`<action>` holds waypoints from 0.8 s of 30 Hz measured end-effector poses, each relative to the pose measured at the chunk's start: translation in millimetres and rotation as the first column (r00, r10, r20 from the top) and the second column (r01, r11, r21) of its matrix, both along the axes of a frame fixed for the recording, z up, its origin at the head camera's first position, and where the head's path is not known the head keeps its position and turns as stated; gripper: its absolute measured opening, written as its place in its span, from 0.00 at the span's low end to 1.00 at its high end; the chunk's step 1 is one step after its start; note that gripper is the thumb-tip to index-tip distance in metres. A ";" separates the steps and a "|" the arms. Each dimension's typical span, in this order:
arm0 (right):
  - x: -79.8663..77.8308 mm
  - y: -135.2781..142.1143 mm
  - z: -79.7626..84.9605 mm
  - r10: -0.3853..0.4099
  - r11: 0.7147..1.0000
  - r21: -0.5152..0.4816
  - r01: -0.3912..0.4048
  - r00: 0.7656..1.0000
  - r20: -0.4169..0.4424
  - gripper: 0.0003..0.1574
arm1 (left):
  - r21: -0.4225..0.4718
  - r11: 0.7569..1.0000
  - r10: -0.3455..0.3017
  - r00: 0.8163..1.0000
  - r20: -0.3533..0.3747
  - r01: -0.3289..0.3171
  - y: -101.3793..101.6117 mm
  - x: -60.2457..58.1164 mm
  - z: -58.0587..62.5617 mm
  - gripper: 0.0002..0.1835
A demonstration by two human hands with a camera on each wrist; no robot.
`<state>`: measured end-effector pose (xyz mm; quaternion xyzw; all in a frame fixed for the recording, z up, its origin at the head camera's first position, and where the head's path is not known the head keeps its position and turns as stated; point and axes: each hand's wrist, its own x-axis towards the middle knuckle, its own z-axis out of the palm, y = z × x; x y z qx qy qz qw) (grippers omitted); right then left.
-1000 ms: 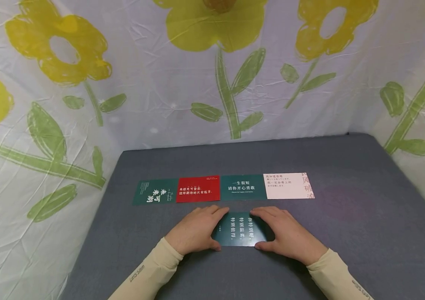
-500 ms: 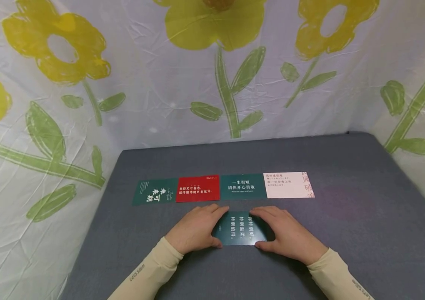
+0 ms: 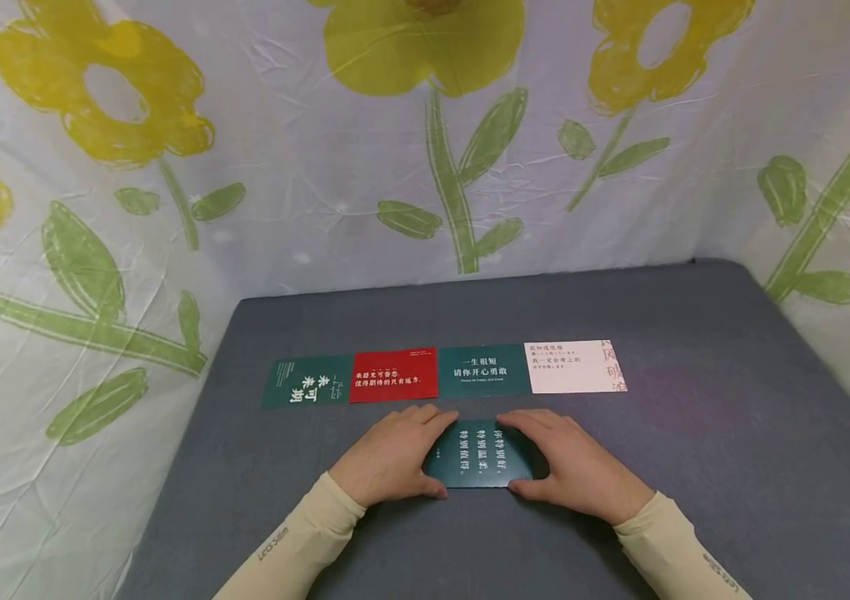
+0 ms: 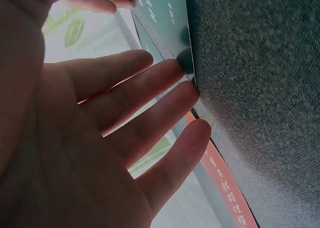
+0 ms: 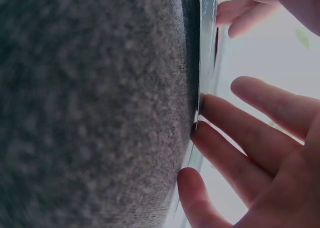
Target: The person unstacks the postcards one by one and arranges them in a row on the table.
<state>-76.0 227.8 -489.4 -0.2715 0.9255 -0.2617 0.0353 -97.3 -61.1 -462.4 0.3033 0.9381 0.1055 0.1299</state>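
Note:
A dark green card (image 3: 481, 473) with white vertical lettering lies near the middle of the grey table, between my two hands. My left hand (image 3: 391, 460) is at its left end, thumb by the near edge and forefinger by the far corner. In the left wrist view the fingers are long and spread, with fingertips (image 4: 187, 90) right at the card's edge. My right hand (image 3: 582, 468) stands likewise at the right end, its thumb at the near edge. The right wrist view has its fairly straight fingers (image 5: 240, 125) meeting the card's thin edge.
Behind the hands four cards stand in a row, side by side: a green card (image 3: 282, 383), a red card (image 3: 395, 392), another green card (image 3: 481, 354) and a white card (image 3: 563, 382). The grey table (image 3: 732, 467) backs onto a flowered cloth (image 3: 305, 167).
My left thumb has slid slightly rightward along the card's near edge. The bright glare at the card's lower right has faded. The view has shifted a little; the row of cards stays put.

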 end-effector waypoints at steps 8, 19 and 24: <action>-0.3 1.3 -0.1 -0.005 1.000 0.000 0.005 1.000 0.020 0.51 | 0.012 1.000 0.008 1.000 0.018 -0.008 -0.2 -0.8 -2.0 0.55; -0.8 2.4 0.1 -0.005 1.000 -0.007 0.006 1.000 0.008 0.51 | 0.016 1.000 -0.009 1.000 0.018 0.009 -0.5 -2.7 -3.5 0.53; -1.6 2.7 0.1 0.003 1.000 -0.002 -0.003 1.000 -0.002 0.51 | 0.016 1.000 -0.002 1.000 0.022 0.001 -0.6 -3.3 -4.2 0.54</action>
